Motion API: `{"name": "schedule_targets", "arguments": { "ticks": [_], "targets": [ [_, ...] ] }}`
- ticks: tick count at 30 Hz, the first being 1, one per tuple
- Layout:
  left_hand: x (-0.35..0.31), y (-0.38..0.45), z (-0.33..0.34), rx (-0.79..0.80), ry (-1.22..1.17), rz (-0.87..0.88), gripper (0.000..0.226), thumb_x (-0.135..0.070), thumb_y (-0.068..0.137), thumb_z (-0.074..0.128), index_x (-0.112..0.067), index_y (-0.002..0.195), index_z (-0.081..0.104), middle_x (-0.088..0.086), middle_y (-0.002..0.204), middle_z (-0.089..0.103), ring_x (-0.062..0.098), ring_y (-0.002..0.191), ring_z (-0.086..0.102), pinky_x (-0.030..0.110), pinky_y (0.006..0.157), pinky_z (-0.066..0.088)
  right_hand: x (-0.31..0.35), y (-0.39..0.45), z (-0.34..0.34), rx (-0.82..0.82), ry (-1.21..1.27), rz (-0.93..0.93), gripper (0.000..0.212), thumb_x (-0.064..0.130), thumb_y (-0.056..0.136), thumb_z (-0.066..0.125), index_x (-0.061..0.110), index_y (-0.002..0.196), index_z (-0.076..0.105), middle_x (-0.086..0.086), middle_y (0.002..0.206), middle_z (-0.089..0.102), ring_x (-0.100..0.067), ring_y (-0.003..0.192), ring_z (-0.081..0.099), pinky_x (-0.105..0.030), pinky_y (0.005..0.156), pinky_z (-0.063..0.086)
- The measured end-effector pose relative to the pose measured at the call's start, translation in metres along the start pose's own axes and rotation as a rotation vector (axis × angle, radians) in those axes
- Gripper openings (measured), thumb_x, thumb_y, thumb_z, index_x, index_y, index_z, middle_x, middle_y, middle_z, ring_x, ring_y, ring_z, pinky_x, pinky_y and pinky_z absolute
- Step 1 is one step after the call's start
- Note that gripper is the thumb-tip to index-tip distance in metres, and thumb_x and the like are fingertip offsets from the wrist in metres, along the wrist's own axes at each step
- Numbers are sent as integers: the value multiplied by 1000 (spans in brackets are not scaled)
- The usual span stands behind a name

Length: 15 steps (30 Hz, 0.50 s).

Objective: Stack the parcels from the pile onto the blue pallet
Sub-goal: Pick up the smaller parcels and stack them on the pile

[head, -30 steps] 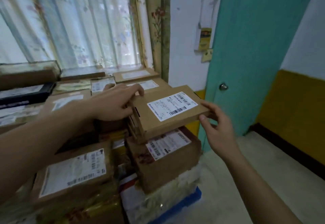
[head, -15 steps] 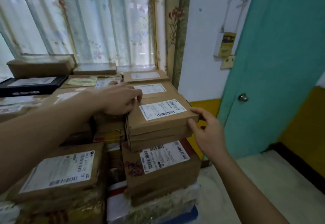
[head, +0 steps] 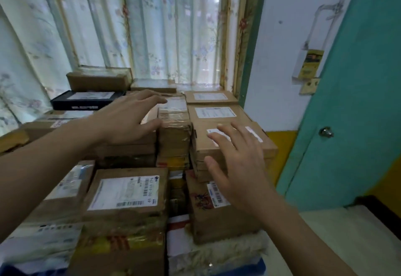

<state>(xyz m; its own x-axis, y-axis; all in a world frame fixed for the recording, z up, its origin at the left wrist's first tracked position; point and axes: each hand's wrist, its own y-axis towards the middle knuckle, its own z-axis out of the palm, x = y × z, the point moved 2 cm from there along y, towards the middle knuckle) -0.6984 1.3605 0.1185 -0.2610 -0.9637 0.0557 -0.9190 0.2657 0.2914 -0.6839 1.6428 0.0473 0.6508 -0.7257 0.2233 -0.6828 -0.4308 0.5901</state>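
Sheer flowered curtains (head: 134,26) and a teal door (head: 358,106) back the stack of parcels, with a sliver of the blue pallet (head: 261,263) showing at its near right foot. Your flat cardboard parcel (head: 233,143) lies label-up on top at the right edge, long axis running near-left to far-right, against a taped box (head: 173,132) on its left. Your right hand (head: 234,163) hovers over it, fingers spread and holding nothing; your left hand (head: 128,119) rests open on the neighbouring boxes.

sheer floral curtain (head: 152,26) over bright window, white wall (head: 280,59), teal door (head: 358,102) with round knob (head: 325,132), yellow lower wall band (head: 282,143), pale floor (head: 351,239).
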Motion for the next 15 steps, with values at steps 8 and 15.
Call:
{"name": "schedule_targets", "arguments": {
  "ticks": [8,15],
  "targets": [
    [129,-187,-48,-110,57,-336,71,-59,95,38,-22,156,33,4,161,33,23,145,34,44,118,33,180,31,66,181,241,-263,56,50,100,40,25,150,47,4,159,42,-20,154,25,-58,121,29],
    [248,-410,-65,4,121,-658,83,-67,91,29,-16,156,36,8,161,36,26,147,34,42,118,31,391,7,179,342,412,-418,61,57,101,31,31,155,35,11,164,29,-14,156,11,-38,126,9]
  ]
}}
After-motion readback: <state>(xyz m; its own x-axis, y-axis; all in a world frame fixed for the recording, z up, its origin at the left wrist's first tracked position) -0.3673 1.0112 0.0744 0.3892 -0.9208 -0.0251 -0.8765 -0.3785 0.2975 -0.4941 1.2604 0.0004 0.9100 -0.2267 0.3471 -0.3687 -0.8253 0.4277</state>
